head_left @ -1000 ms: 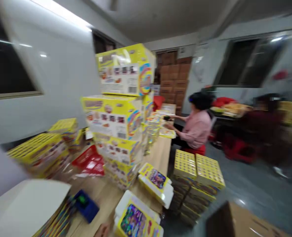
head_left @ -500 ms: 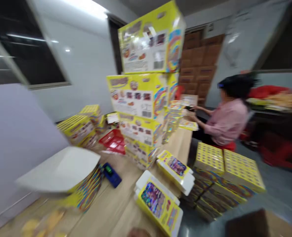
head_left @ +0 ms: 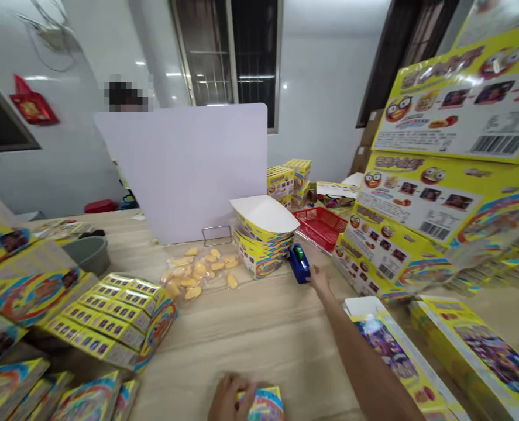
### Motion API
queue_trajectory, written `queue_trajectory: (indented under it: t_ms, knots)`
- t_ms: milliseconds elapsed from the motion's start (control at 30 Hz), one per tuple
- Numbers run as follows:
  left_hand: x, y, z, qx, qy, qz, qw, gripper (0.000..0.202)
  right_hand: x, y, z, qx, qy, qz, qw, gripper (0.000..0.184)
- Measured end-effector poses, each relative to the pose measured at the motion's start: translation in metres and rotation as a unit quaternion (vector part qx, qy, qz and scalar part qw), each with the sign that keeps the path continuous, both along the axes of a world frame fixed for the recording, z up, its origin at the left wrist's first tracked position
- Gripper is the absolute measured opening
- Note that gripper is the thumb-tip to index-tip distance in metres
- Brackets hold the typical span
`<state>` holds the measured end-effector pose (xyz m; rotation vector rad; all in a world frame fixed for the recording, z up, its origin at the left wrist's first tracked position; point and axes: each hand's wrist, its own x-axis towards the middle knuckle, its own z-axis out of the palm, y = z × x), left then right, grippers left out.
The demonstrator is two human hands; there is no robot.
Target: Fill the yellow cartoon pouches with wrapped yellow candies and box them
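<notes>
My left hand is at the bottom edge, its fingers closed on the left side of a small colourful box with yellow edges; the frame cuts off part of both. My right arm stretches forward over the table, and my right hand is at the near right end of a blue tape dispenser. The fingers there look drawn together; whatever is between them is too small to tell. Just left of the dispenser stands a stack of yellow cartons with a white flap on top.
Wrapped yellow pieces lie beyond the middle of the table. A red basket and tall stacked cartons stand right; more boxes and a grey basin left. A person is behind the white board.
The view has swung left, from the tall cartons and a seated person to the white board and table. My right hand now shows at the tape dispenser, my left at a small box.
</notes>
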<state>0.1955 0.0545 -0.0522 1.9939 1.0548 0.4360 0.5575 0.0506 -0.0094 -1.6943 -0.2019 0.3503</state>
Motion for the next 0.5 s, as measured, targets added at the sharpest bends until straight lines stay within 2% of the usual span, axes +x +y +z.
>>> queue_trajectory:
  t_ms: [67, 133, 200, 333, 500]
  knots:
    - [-0.005, -0.006, -0.004, -0.095, -0.069, 0.01, 0.993, 0.041, 0.008, 0.005, 0.007, -0.025, 0.071, 0.031, 0.997, 0.031]
    - [-0.007, -0.01, -0.008, -0.209, -0.141, 0.025, 0.967, 0.049, 0.012, 0.006, 0.011, -0.042, 0.13, 0.056, 0.989, 0.031]
    - [-0.007, -0.013, -0.012, -0.275, -0.198, 0.047, 0.94, 0.057, 0.015, 0.004, 0.014, -0.046, 0.172, 0.074, 0.981, 0.031]
    - [-0.003, -0.014, -0.014, -0.308, -0.239, 0.082, 0.917, 0.054, 0.016, -0.002, 0.011, -0.021, 0.218, 0.074, 0.973, 0.032]
    - [-0.003, -0.013, -0.001, -0.346, -0.224, 0.066, 0.908, 0.049, 0.014, 0.005, -0.001, 0.033, 0.226, 0.007, 0.974, 0.032]
